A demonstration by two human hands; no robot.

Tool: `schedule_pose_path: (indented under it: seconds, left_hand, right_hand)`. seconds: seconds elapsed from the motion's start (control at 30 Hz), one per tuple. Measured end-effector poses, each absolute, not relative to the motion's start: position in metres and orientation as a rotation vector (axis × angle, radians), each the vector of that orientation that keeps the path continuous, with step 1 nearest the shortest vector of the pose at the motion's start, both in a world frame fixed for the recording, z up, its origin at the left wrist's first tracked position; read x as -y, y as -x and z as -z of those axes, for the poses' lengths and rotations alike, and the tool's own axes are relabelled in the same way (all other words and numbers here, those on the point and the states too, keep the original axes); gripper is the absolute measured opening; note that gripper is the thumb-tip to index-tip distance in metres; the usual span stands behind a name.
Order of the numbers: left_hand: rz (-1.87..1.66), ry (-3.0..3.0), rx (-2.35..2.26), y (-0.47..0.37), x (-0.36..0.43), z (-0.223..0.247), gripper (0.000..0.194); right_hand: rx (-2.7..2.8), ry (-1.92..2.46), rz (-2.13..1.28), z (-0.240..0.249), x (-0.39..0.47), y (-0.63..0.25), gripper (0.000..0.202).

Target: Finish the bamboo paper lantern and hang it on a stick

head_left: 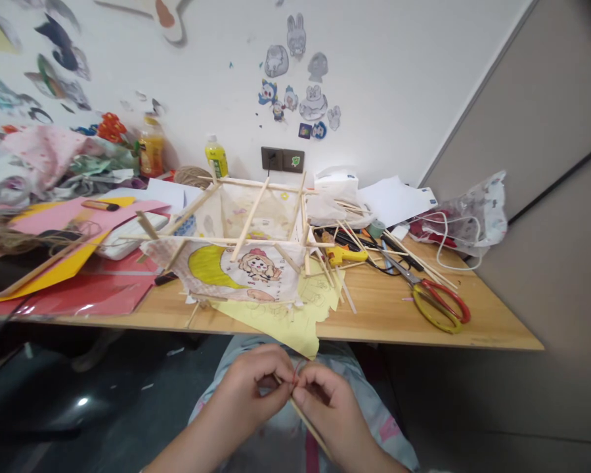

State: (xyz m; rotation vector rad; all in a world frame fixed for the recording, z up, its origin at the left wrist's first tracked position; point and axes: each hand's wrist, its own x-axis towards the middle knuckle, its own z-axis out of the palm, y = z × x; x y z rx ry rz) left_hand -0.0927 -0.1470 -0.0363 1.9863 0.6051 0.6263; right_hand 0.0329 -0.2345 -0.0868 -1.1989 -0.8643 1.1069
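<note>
Above my lap, both hands meet in front of the table edge. My left hand (pixel 263 381) pinches a thin reddish string and the upper end of a thin wooden stick. My right hand (pixel 325 401) pinches at the same spot, its fingertips touching those of my left. The wooden stick (pixel 309 424) slants down to the lower right beneath my right hand. Beyond them on the table stands a stick frame (pixel 249 220) with cloth sides; the front cloth (pixel 217 266) shows a yellow moon and a drawn figure.
Yellow paper (pixel 303 328) hangs over the table's front edge. Scissors (pixel 436 302) lie at the right, near a yellow glue gun (pixel 345 255) and loose sticks. Coloured paper (pixel 73 289) and twine cover the left side. Two bottles stand by the wall, one orange (pixel 151 148), one yellow-green (pixel 217 157).
</note>
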Motion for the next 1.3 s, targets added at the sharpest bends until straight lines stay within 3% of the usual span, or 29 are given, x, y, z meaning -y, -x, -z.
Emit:
schedule_pose_path:
  seconds: [0.27,1.3]
  left_hand:
    - [-0.704,-2.008,-0.530,0.093,0.149,0.034,0.017]
    - [-0.641,-1.756,-0.554,0.092,0.150,0.038,0.013]
  right_hand:
    - [0.487,0.960,-1.524,0.092,0.231,-0.031,0.041]
    - [0.316,0.801,-1.690,0.080,0.231,-0.034,0.035]
